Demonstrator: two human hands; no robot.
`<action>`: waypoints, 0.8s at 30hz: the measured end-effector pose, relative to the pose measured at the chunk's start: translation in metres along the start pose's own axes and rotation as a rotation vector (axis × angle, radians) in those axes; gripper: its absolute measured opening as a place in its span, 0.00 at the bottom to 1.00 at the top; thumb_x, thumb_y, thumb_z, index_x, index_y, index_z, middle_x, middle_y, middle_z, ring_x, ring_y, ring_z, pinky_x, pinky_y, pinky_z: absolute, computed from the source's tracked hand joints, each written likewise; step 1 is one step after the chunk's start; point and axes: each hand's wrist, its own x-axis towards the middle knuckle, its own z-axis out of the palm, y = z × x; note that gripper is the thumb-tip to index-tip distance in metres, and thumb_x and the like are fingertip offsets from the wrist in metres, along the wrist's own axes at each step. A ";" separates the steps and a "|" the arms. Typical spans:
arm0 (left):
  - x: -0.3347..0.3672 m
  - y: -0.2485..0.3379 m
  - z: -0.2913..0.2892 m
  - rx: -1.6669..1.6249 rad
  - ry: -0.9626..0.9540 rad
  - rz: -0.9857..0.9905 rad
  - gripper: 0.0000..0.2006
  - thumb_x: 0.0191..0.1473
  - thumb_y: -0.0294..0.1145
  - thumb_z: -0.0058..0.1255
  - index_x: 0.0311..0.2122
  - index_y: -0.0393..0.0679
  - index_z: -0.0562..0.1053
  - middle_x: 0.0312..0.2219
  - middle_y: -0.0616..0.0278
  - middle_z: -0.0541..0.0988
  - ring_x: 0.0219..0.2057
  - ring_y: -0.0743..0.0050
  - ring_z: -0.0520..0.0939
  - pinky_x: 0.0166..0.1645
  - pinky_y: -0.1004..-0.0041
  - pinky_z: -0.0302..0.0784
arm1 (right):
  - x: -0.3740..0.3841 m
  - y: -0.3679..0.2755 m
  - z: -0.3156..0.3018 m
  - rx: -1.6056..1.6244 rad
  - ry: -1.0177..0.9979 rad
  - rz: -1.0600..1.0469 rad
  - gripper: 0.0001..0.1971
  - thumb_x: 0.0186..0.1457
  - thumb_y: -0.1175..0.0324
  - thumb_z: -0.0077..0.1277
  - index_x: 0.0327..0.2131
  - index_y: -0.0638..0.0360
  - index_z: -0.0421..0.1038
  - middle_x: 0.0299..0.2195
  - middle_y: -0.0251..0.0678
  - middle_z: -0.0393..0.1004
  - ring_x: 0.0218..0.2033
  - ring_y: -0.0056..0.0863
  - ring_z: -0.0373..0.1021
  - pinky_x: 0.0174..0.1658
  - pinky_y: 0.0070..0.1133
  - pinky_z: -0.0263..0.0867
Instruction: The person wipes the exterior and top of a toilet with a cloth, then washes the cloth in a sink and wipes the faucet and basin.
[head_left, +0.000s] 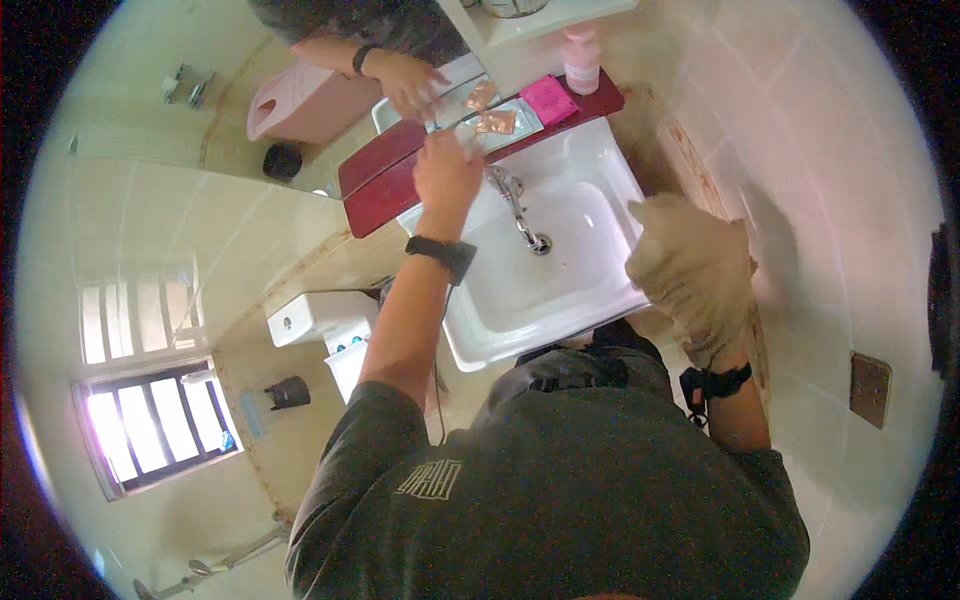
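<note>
My left hand reaches over the dark red ledge behind the white sink, its fingers curled and slightly blurred. Something pale shows by the fingertips, too unclear to name. Beside them on the ledge lie a brown-orange packet and a pink packet. At the sink's right rim, a beige cloth covers my right hand, which grips it from inside; the fingers are hidden. Between the two hands, the chrome faucet points down into the basin.
A pink bottle stands at the ledge's right end, under a white shelf. The mirror shows my left arm and hand reflected. A white toilet is left of the sink; a tiled wall rises at the right.
</note>
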 end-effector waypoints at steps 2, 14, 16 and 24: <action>0.007 -0.009 0.010 -0.021 0.003 -0.099 0.30 0.55 0.52 0.58 0.53 0.36 0.71 0.49 0.41 0.77 0.52 0.38 0.77 0.53 0.46 0.76 | -0.013 -0.001 -0.005 -0.007 0.024 0.031 0.09 0.56 0.67 0.52 0.41 0.52 0.72 0.42 0.33 0.71 0.47 0.29 0.70 0.47 0.26 0.65; 0.037 -0.052 0.003 -1.607 -0.295 -0.879 0.14 0.59 0.41 0.56 0.45 0.45 0.71 0.34 0.60 0.74 0.31 0.63 0.75 0.37 0.65 0.78 | -0.009 0.003 -0.019 0.004 0.034 0.096 0.05 0.54 0.66 0.52 0.35 0.50 0.73 0.33 0.33 0.71 0.40 0.29 0.71 0.40 0.25 0.65; 0.043 -0.061 0.004 -1.766 -0.244 -1.125 0.18 0.61 0.43 0.57 0.50 0.46 0.68 0.40 0.59 0.75 0.33 0.67 0.75 0.36 0.67 0.76 | -0.004 0.004 -0.018 0.003 0.017 0.111 0.05 0.53 0.66 0.51 0.34 0.50 0.73 0.32 0.33 0.71 0.39 0.29 0.71 0.39 0.25 0.65; 0.033 -0.087 0.027 -1.671 -0.305 -0.861 0.18 0.61 0.42 0.56 0.52 0.45 0.72 0.41 0.57 0.79 0.34 0.70 0.77 0.38 0.69 0.75 | 0.036 0.010 -0.012 -0.015 -0.091 0.171 0.03 0.52 0.66 0.51 0.30 0.50 0.73 0.26 0.32 0.70 0.35 0.28 0.72 0.34 0.24 0.65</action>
